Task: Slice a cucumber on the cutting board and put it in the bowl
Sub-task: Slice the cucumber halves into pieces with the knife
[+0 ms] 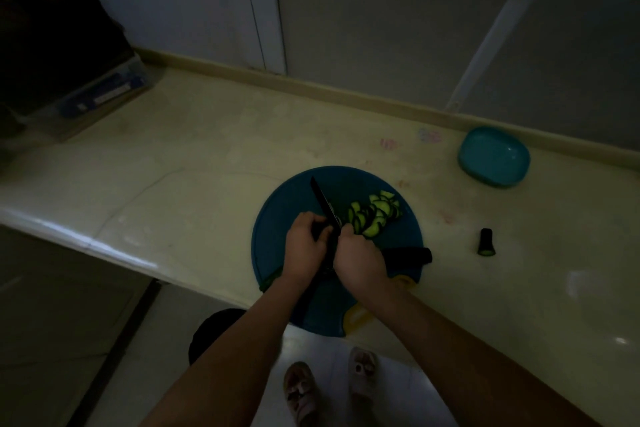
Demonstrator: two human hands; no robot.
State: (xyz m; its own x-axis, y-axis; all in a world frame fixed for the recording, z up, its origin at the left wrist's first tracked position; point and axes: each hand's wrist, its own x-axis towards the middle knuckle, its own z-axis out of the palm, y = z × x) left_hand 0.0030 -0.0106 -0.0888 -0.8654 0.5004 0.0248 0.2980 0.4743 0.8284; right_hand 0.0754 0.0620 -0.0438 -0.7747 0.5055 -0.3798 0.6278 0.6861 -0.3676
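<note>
Left hand (304, 248) grips the knife (320, 198), its blade pointing to 11 o'clock. Right hand (360, 262) grasps the cucumber (408, 255) on the board (284, 204). Slices (375, 213) lie at the board's 1 o'clock, and the bowl (493, 156) stands off the board toward 2.

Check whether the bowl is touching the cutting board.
Apart. The head view shows a stretch of bare counter between the bowl and the cutting board.
</note>
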